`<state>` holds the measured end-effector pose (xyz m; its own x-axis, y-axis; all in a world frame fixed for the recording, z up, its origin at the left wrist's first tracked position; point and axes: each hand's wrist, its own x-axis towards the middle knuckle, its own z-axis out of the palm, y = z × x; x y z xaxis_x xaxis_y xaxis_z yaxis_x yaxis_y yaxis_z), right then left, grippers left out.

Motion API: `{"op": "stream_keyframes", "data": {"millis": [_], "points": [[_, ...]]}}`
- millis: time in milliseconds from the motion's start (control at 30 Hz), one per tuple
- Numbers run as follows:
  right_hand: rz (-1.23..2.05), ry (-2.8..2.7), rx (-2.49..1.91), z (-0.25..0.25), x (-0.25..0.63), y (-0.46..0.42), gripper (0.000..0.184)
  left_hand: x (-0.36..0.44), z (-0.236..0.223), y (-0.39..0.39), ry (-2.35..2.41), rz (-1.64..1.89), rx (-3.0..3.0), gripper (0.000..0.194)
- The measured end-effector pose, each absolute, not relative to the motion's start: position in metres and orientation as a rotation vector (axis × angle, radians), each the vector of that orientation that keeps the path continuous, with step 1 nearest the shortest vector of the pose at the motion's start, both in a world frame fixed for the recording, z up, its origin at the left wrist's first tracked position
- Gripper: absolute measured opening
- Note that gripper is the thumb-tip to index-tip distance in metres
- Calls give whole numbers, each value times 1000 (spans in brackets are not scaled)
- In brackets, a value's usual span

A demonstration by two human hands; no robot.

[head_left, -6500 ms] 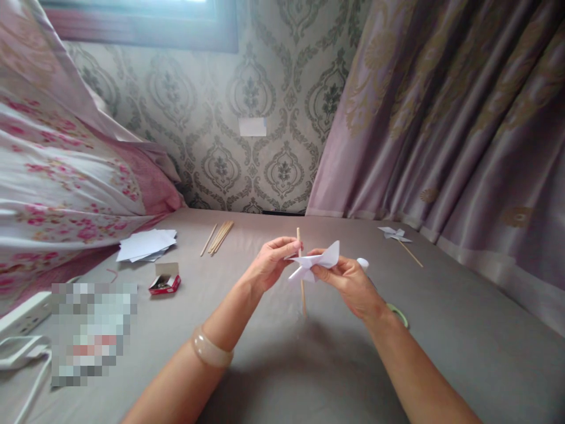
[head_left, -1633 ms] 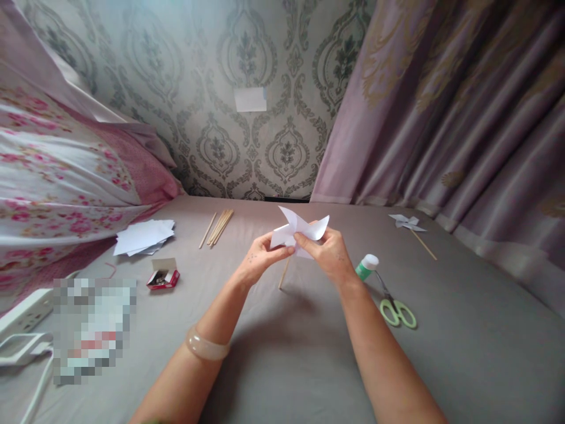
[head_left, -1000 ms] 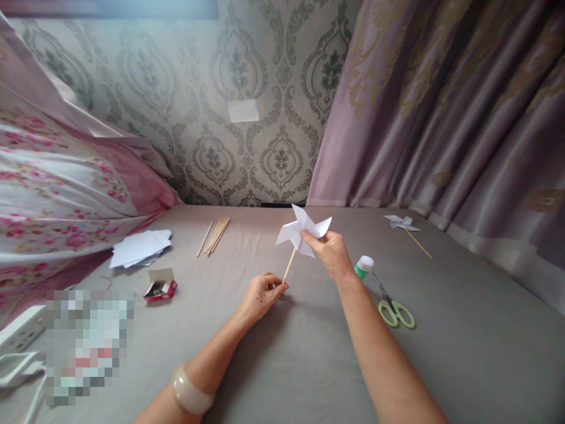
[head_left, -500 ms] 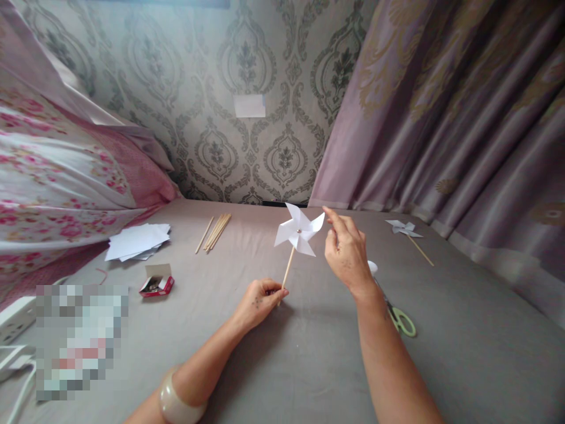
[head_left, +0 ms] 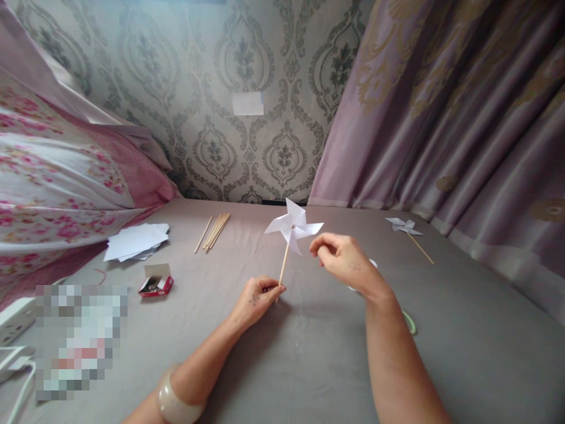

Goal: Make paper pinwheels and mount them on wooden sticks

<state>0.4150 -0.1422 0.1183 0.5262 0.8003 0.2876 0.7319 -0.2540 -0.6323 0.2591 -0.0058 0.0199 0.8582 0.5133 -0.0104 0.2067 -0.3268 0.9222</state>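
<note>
A white paper pinwheel (head_left: 300, 228) on a thin wooden stick stands nearly upright, its blades fixed by a small metal pin at the centre. My left hand (head_left: 261, 298) pinches the lower part of that stick between thumb and fingers, close above the cloth. Just right of the blades, and apart from them, is my right hand (head_left: 339, 258). Its fingers bend loosely, with the thumb away from them, and I see nothing in it. Behind the right wrist, a round white object (head_left: 373, 263) and a green scissor handle (head_left: 411, 323) are partly covered.
Far right lies another paper pinwheel (head_left: 404, 226). Several wooden sticks (head_left: 216, 232) are at the back, left of a stack of white paper (head_left: 136, 242) no: the paper is further left. A red box of small metal pieces (head_left: 156, 285) stands open near a power strip (head_left: 16, 321).
The pinwheel's blades have turned and its head has shifted slightly left. My right hand has dropped a little, its raised index finger now curled. My left hand keeps its hold.
</note>
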Motion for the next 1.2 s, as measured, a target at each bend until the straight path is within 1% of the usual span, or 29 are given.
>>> {"op": "stream_keyframes", "data": {"millis": [33, 100, 133, 167, 200, 267, 333, 367, 400, 433, 500, 600, 667, 700, 767, 833, 900, 933, 967, 1033, 1100, 1133, 1200], "points": [[-21, -1149, -2007, 120, 415, -141, 37, 259, 20, -6, 530, 340, 1914, 40], [-198, -1040, -2064, 121, 415, -140, 56, 259, 19, -6, 522, 342, 1923, 40], [-221, -1039, -2150, 122, 414, -141, 63, 259, 19, -6, 521, 343, 1924, 40], [-194, -1078, -2255, 122, 413, -143, 64, 259, 19, -6, 524, 344, 1922, 40], [-116, -1153, -2354, 121, 413, -146, 59, 259, 19, -6, 529, 344, 1918, 40], [165, -1368, -2460, 120, 411, -151, 44, 260, 18, -6, 538, 349, 1912, 41], [457, -1542, -2398, 119, 409, -154, 36, 260, 18, -6, 538, 357, 1913, 41], [536, -1577, -2330, 119, 408, -154, 33, 260, 18, -6, 534, 358, 1915, 40], [548, -1569, -2258, 120, 408, -153, 31, 260, 18, -6, 530, 356, 1916, 40], [492, -1520, -2194, 121, 409, -151, 31, 260, 18, -6, 527, 352, 1917, 40], [234, -1341, -2108, 124, 410, -147, 34, 259, 19, -7, 514, 338, 1927, 39], [-166, -1093, -2133, 127, 412, -142, 51, 259, 21, -8, 475, 326, 1975, 38], [-286, -1051, -2260, 127, 414, -143, 60, 259, 21, -8, 444, 325, 2011, 37], [-296, -1060, -2341, 127, 414, -145, 60, 259, 21, -8, 437, 325, 2023, 37], [-227, -1126, -2505, 124, 415, -150, 53, 259, 20, -8, 441, 325, 2025, 37], [8, -1287, -2580, 123, 415, -156, 43, 259, 20, -7, 462, 324, 2003, 38], [293, -1444, -2512, 124, 414, -160, 36, 259, 19, -6, 482, 318, 1976, 38], [361, -1476, -2447, 125, 413, -161, 34, 259, 19, -6, 488, 316, 1968, 38], [346, -1463, -2385, 126, 412, -160, 34, 259, 20, -6, 491, 314, 1968, 38], [106, -1322, -2299, 130, 412, -156, 37, 259, 20, -7, 487, 316, 1990, 37], [-180, -1161, -2235, 131, 413, -151, 48, 259, 21, -8, 464, 318, 2032, 35], [-273, -1117, -2223, 130, 414, -149, 54, 258, 22, -8, 448, 320, 2054, 34], [-346, -1108, -2264, 128, 417, -147, 62, 258, 23, -9, 417, 330, 2087, 33]]}}
